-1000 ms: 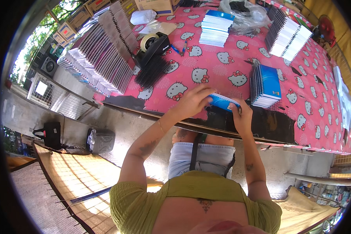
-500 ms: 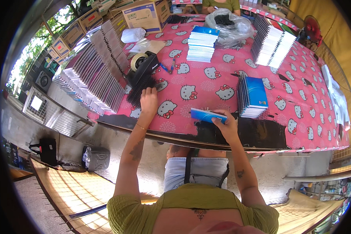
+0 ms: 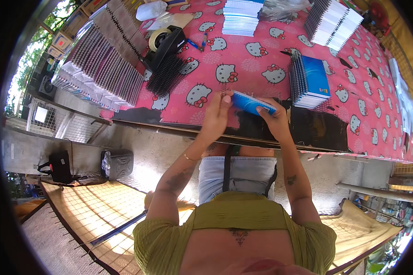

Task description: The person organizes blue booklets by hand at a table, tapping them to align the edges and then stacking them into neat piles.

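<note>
Over the near edge of the desk, the left hand and right hand each close on an end of a blue notebook, which looks light and bendy, best held by its short edges.

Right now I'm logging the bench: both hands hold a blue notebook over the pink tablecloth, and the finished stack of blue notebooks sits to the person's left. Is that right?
Not quite. In the head view the stack of blue notebooks sits to the person's right, not left. The rest stands: the left hand and right hand hold a blue notebook over the pink tablecloth.
</note>
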The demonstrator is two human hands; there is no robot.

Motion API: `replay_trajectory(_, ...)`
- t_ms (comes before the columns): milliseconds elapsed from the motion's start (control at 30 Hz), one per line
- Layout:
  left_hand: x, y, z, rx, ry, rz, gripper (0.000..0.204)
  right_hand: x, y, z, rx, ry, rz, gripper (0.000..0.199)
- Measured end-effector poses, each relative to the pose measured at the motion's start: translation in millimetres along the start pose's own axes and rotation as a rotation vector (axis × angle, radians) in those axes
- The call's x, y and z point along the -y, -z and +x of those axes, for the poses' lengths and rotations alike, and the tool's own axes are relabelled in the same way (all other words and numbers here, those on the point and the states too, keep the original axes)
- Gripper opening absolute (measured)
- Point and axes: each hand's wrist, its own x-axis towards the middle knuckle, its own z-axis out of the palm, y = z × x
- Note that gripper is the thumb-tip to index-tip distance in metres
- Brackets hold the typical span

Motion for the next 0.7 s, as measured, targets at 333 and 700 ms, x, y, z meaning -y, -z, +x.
replay_trajectory(333,-4,25,14,0.060,-0.314,0.369,0.025,-5,0,-1,-0.034,0.058,-0.009,0.023)
replay_trajectory(700,-2,23,28,0.132,-0.420,0.306,0.021,-2,5,-5,0.008,0.032,-0.013,0.022)
